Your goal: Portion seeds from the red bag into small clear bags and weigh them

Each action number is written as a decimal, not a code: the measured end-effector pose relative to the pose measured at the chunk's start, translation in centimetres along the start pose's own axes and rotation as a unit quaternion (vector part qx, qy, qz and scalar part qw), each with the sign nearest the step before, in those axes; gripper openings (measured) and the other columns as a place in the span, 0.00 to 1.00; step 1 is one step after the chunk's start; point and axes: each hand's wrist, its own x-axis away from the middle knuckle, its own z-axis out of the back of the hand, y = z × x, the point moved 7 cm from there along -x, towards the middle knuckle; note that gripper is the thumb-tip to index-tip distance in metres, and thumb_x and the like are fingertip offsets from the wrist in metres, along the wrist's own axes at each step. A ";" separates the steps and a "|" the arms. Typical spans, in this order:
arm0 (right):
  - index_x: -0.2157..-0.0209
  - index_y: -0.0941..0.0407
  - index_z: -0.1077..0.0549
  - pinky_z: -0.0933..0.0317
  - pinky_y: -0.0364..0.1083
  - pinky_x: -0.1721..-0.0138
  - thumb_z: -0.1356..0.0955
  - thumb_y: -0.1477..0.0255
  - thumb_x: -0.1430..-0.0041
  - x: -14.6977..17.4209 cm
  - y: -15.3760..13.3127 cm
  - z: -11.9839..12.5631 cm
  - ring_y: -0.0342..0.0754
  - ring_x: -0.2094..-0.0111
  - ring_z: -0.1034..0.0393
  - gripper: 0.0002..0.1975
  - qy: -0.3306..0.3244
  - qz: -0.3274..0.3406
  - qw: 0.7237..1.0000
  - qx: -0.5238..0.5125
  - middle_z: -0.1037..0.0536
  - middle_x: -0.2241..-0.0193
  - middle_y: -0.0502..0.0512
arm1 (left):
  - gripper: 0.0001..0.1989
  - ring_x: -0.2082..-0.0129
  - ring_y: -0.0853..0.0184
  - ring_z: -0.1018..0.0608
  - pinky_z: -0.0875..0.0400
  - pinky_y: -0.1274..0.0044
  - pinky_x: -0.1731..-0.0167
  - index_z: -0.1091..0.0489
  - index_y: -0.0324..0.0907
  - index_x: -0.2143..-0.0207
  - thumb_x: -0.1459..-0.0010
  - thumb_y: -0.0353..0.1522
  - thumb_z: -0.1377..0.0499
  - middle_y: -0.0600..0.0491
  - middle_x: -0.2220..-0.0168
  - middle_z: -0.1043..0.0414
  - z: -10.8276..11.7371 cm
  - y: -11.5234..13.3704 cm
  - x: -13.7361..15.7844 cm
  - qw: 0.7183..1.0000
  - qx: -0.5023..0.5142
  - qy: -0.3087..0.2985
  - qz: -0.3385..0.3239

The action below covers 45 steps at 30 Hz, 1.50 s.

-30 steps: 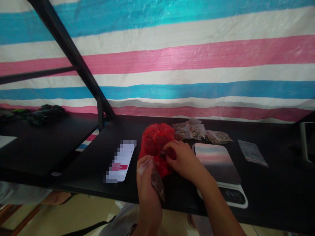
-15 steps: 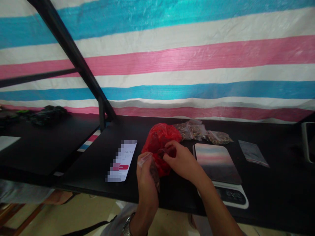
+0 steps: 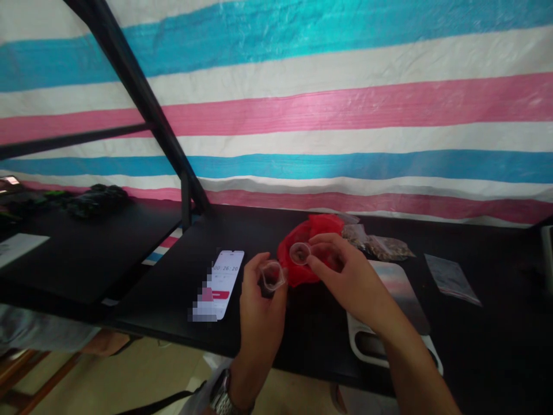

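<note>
My left hand (image 3: 261,305) is closed round a small clear plastic bag (image 3: 273,276), whose mouth is spread into a ring facing up. What lies inside it is hard to make out. Between the thumb and fingers of my right hand (image 3: 345,274) is a small clear round cup (image 3: 299,253), tilted so that its rim shows. Right behind the cup rests a crumpled red plastic bag (image 3: 298,235), partly covered by my right hand. The white kitchen scale (image 3: 404,288) with a shiny plate lies under my right forearm, its display partly hidden.
Several small zip bags (image 3: 389,248) of brownish dried bits lie behind the scale. A flat zip bag (image 3: 451,279) is at the right. Left of my hands lies a phone (image 3: 227,276) with a running timer. A black frame post (image 3: 142,104) slants up at the left, before a striped sheet.
My right hand has come up from the red bag with the clear cup. The small bag in my left hand has turned, its mouth now round and upward. The view has shifted slightly.
</note>
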 end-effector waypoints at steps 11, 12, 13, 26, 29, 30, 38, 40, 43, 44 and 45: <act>0.48 0.51 0.25 0.34 0.60 0.44 0.30 0.81 0.39 1.6 -4.1 -2.8 0.58 0.48 0.27 0.18 -0.046 0.174 0.948 0.262 0.18 0.49 0.56 | 0.17 0.56 0.57 0.22 0.28 0.61 0.51 0.27 0.48 0.50 0.43 0.31 0.36 0.50 0.54 0.21 -0.6 -0.8 -0.3 0.996 -0.075 -0.037 0.004; 0.47 0.50 0.26 0.34 0.60 0.44 0.31 0.81 0.38 1.8 -4.2 -3.1 0.58 0.48 0.27 0.20 -0.051 0.192 0.941 0.274 0.19 0.48 0.56 | 0.18 0.56 0.57 0.22 0.28 0.61 0.50 0.27 0.47 0.49 0.43 0.31 0.37 0.49 0.54 0.21 -0.7 -0.7 -0.3 0.997 -0.073 -0.037 0.004; 0.45 0.50 0.26 0.34 0.60 0.44 0.31 0.81 0.37 1.9 -4.4 -3.2 0.58 0.48 0.27 0.21 -0.055 0.206 0.935 0.282 0.19 0.47 0.56 | 0.18 0.55 0.57 0.22 0.28 0.61 0.49 0.28 0.47 0.49 0.43 0.31 0.37 0.49 0.53 0.21 -0.7 -0.7 -0.3 0.997 -0.072 -0.035 0.006; 0.50 0.52 0.24 0.37 0.58 0.45 0.32 0.75 0.37 0.2 -1.5 0.4 0.60 0.48 0.27 0.14 0.048 0.116 0.940 0.318 0.19 0.50 0.60 | 0.19 0.60 0.60 0.18 0.23 0.69 0.59 0.30 0.46 0.46 0.37 0.40 0.36 0.49 0.57 0.20 0.4 1.8 1.4 0.999 -0.035 0.013 0.024; 0.54 0.54 0.23 0.40 0.57 0.49 0.31 0.77 0.39 -0.4 1.0 0.8 0.62 0.50 0.28 0.12 0.037 0.062 0.912 0.404 0.19 0.53 0.61 | 0.18 0.64 0.62 0.16 0.22 0.72 0.64 0.29 0.46 0.47 0.36 0.42 0.36 0.51 0.60 0.19 -0.2 2.7 2.4 0.998 -0.024 -0.035 0.036; 0.55 0.54 0.22 0.41 0.56 0.51 0.31 0.78 0.40 -0.4 1.7 0.7 0.62 0.50 0.28 0.12 0.029 0.051 0.904 0.424 0.19 0.54 0.61 | 0.17 0.64 0.62 0.16 0.22 0.73 0.64 0.29 0.46 0.47 0.35 0.42 0.37 0.51 0.60 0.18 -0.5 2.6 2.5 0.997 -0.026 -0.056 0.043; 0.57 0.55 0.23 0.46 0.54 0.50 0.30 0.80 0.43 0.1 2.9 -2.5 0.59 0.50 0.31 0.12 -0.102 0.002 0.904 0.415 0.18 0.54 0.59 | 0.19 0.62 0.56 0.16 0.22 0.65 0.60 0.30 0.42 0.46 0.36 0.41 0.40 0.46 0.59 0.19 -0.7 0.2 -0.4 0.988 -0.118 -0.074 0.068; 0.58 0.55 0.23 0.46 0.53 0.50 0.31 0.82 0.44 0.4 2.5 -2.9 0.58 0.51 0.32 0.13 -0.127 0.013 0.911 0.392 0.18 0.54 0.58 | 0.21 0.61 0.55 0.16 0.22 0.64 0.59 0.30 0.42 0.46 0.38 0.42 0.37 0.46 0.59 0.19 -0.6 0.2 -0.8 0.987 -0.133 -0.074 0.060; 0.60 0.53 0.22 0.46 0.52 0.51 0.31 0.83 0.46 0.7 2.1 -3.0 0.56 0.52 0.32 0.14 -0.152 0.026 0.921 0.357 0.18 0.57 0.55 | 0.22 0.62 0.55 0.16 0.23 0.65 0.60 0.30 0.42 0.47 0.42 0.39 0.34 0.47 0.60 0.19 -0.6 -0.4 -1.0 0.983 -0.142 -0.087 0.078; 0.61 0.53 0.22 0.46 0.51 0.51 0.31 0.83 0.47 0.8 2.0 -3.0 0.56 0.52 0.32 0.14 -0.156 0.029 0.924 0.347 0.18 0.58 0.54 | 0.21 0.62 0.55 0.16 0.23 0.66 0.60 0.30 0.43 0.48 0.42 0.36 0.35 0.48 0.60 0.19 -0.6 -0.7 -1.0 0.982 -0.140 -0.094 0.083; 0.61 0.53 0.22 0.45 0.51 0.51 0.30 0.83 0.47 0.7 2.1 -2.9 0.56 0.52 0.31 0.14 -0.155 0.030 0.927 0.339 0.18 0.58 0.54 | 0.19 0.63 0.57 0.16 0.24 0.67 0.61 0.30 0.43 0.49 0.43 0.33 0.36 0.49 0.60 0.18 -0.6 -0.8 -1.0 0.982 -0.137 -0.101 0.084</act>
